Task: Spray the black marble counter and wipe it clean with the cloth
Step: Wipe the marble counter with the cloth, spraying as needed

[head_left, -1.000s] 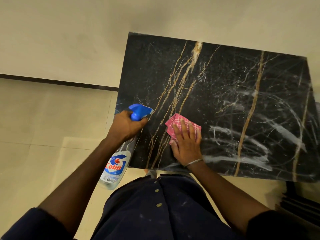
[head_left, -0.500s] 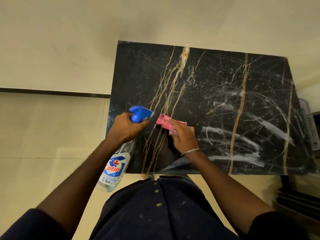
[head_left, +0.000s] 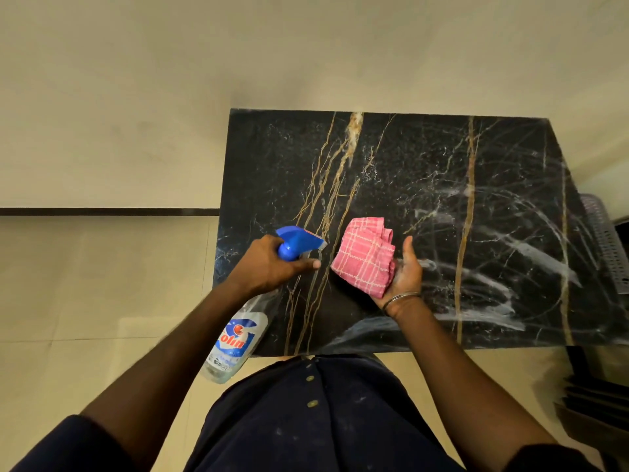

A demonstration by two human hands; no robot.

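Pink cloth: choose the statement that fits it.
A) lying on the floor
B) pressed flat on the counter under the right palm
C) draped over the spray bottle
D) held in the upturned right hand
D: the pink cloth sits bunched in the right hand, whose palm faces up, while the left hand grips the spray bottle.

Above the black marble counter [head_left: 425, 172], left hand [head_left: 269, 267] grips the spray bottle [head_left: 238, 338]; right hand [head_left: 405, 270] holds the pink cloth [head_left: 364, 255] just beside its nozzle

I'm lifting the pink cloth [head_left: 366, 255] off the counter [head_left: 442, 185] with my right hand [head_left: 405, 267], turning its palm upward.
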